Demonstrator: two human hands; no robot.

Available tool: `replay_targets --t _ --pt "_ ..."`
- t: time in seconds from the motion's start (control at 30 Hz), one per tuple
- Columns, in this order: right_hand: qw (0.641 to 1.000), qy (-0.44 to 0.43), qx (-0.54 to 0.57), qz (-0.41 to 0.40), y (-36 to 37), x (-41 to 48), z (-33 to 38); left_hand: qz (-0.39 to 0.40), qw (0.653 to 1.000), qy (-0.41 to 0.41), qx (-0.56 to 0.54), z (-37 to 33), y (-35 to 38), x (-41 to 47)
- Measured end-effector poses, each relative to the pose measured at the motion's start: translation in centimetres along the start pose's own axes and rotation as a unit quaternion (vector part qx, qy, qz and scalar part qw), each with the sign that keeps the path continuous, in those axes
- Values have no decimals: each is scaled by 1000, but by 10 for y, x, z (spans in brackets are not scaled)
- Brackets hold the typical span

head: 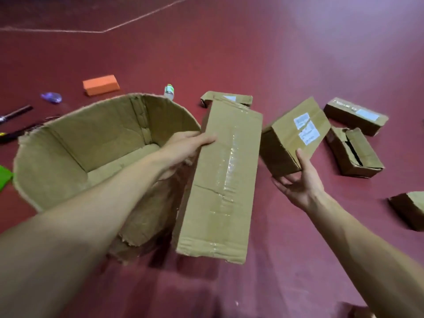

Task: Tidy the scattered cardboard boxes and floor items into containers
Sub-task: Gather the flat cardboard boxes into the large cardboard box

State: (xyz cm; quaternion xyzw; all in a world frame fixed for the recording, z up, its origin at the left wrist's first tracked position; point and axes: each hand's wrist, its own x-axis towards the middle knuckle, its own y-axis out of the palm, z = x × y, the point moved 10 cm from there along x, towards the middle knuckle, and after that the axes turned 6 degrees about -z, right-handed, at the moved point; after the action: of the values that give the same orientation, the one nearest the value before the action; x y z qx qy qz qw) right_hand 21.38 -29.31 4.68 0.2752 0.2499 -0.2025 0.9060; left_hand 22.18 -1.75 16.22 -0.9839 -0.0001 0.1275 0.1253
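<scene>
Left hand (185, 145) gripping long taped box (220, 180) at upper left edge, thumb on top face, box held beside rim of big open carton (91, 143). Right hand (298, 180) clasping labelled box (291, 136) at near corner, thumb on top, fingers beneath. Three more boxes on red floor (298, 53) at right: (355, 115), (354, 152), (410, 210). Orange block (101, 84), small bottle (169, 91) beyond carton.

A long taped cardboard box (220, 180) tilts beside the open, empty carton (75, 157). A smaller labelled box (291, 138) is lifted nearby.
</scene>
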Motion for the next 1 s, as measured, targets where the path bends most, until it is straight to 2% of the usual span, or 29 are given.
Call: replay_targets --t 0.13,0.33,0.47,0.6,0.77,0.87,1.0 --pt "997 -49 -40 47 76 -15 21 -91 995 14 -25 -34 -76 11" --pt "976 -101 -163 98 190 -42 12 -213 974 -42 -56 -1 -211 19" --pt "924 -149 -315 156 252 -39 -28 -287 946 -88 -120 55 -280 18" --pt "873 -209 -415 148 289 -38 -67 -342 919 -125 -154 103 -316 16" --pt "806 -248 -517 146 316 -41 -100 -335 915 -128 -187 120 -316 23" --pt "771 -252 -568 143 313 -45 -105 -310 934 -118 -134 115 -298 25" --pt "724 -306 -602 143 294 -57 -87 -254 962 -77 -63 93 -266 25"
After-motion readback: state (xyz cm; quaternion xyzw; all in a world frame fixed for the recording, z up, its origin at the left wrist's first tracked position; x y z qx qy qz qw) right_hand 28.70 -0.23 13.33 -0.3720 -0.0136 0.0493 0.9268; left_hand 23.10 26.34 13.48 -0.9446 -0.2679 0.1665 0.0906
